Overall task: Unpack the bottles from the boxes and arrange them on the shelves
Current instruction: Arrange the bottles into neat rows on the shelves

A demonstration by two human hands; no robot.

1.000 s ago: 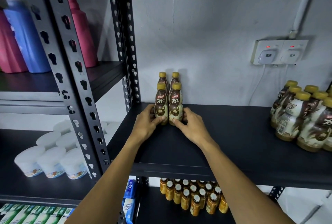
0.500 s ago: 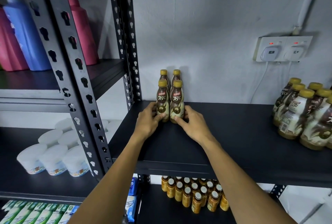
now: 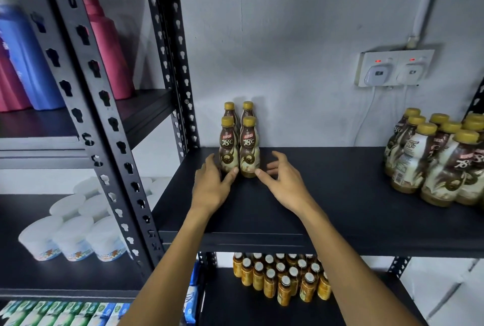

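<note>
Labels: KOPIKO 78°C | bottles [image 3: 248, 153] at 12 o'clock from your hands | left hand [image 3: 212, 187] fingers loose, touching one | right hand [image 3: 285, 184] fingers spread

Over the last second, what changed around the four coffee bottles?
Both hands loosened: the right hand spread its fingers off the front right bottle; the left hand eased, thumb still touching the front left bottle. Both bottles stayed put on the shelf.

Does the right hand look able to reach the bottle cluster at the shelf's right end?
Probably yes: the right hand is open and empty, with only bare shelf between it and the bottle cluster.
</note>
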